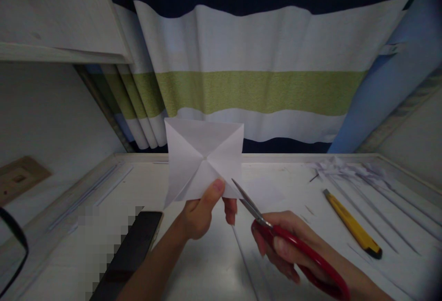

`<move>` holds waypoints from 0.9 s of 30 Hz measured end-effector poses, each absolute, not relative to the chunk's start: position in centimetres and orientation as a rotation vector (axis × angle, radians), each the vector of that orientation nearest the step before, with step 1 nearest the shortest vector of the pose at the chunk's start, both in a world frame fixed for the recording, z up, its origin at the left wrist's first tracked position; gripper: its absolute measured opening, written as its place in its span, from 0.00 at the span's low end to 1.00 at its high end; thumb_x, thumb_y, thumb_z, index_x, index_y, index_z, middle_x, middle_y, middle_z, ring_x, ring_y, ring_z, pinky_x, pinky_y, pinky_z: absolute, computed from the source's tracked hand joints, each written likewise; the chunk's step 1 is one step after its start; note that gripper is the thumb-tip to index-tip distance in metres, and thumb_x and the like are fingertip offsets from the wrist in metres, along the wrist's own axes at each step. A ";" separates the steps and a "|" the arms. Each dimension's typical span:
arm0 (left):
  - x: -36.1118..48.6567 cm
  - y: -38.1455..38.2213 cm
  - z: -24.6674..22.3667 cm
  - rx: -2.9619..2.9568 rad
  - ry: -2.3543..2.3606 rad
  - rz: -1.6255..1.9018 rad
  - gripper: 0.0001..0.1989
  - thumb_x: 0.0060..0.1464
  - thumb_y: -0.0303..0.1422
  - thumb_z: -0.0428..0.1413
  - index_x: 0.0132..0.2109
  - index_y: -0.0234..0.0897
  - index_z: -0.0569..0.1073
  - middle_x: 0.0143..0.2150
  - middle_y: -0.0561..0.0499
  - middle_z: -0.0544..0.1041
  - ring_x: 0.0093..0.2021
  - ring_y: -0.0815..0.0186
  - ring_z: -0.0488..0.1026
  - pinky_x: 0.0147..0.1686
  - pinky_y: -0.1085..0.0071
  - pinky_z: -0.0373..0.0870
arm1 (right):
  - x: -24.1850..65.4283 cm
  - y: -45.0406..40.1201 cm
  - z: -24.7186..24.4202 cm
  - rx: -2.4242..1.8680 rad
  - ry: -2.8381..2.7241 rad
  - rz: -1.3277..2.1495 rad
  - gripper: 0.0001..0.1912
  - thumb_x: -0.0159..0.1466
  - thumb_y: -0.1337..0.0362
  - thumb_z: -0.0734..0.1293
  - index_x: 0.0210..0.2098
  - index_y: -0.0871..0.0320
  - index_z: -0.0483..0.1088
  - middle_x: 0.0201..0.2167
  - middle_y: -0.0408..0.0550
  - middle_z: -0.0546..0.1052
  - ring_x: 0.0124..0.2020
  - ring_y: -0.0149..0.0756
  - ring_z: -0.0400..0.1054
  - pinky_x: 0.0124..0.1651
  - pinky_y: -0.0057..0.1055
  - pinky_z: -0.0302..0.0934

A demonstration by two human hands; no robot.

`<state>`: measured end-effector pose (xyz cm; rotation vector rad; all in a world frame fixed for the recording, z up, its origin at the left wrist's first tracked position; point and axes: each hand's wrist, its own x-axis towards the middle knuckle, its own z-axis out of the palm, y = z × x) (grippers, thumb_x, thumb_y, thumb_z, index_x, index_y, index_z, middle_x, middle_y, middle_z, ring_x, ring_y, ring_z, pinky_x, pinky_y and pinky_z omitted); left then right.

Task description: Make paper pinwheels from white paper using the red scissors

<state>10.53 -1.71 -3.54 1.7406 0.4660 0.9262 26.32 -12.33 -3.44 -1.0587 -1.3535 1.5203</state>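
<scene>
My left hand (203,206) grips a square sheet of white paper (193,153) by its lower edge, thumb in front and fingers behind. Creases run from the sheet's corners to its middle, and a slit shows along the lower left one. My right hand (293,241) is closed around the red handles of a pair of scissors (257,216). The blades point up and left, beside the paper's lower right corner; whether they touch it I cannot tell. A thin white stick (244,259) slants down from just below my left fingers.
A yellow utility knife (352,222) lies at the right, near thin sticks (376,213) and crumpled white paper (345,170). At the left a dark phone (134,241) rests on the white table (203,264). A striped curtain (258,89) hangs behind.
</scene>
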 end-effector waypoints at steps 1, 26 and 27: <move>10.5 -1.7 -3.6 1.740 0.467 0.922 0.27 0.56 0.42 0.38 0.21 0.33 0.72 0.17 0.47 0.73 0.25 0.64 0.71 0.27 0.72 0.67 | 26.3 -12.4 -3.4 -1.063 -1.351 1.519 0.23 0.53 0.44 0.61 0.25 0.61 0.62 0.11 0.34 0.56 0.12 0.20 0.48 0.13 0.20 0.41; 10.9 -2.0 -2.7 1.730 0.403 0.951 0.26 0.56 0.42 0.39 0.16 0.35 0.68 0.12 0.49 0.69 0.22 0.66 0.70 0.31 0.70 0.67 | 27.0 -12.0 -4.1 -1.091 -1.388 1.531 0.24 0.53 0.43 0.60 0.23 0.60 0.61 0.12 0.34 0.57 0.12 0.20 0.48 0.13 0.20 0.40; 10.9 -2.0 -2.8 1.721 0.412 0.977 0.27 0.56 0.42 0.39 0.16 0.35 0.67 0.12 0.50 0.68 0.22 0.66 0.70 0.31 0.70 0.67 | 27.0 -12.1 -4.1 -1.090 -1.392 1.532 0.24 0.53 0.43 0.60 0.23 0.60 0.61 0.12 0.34 0.57 0.11 0.20 0.48 0.13 0.20 0.40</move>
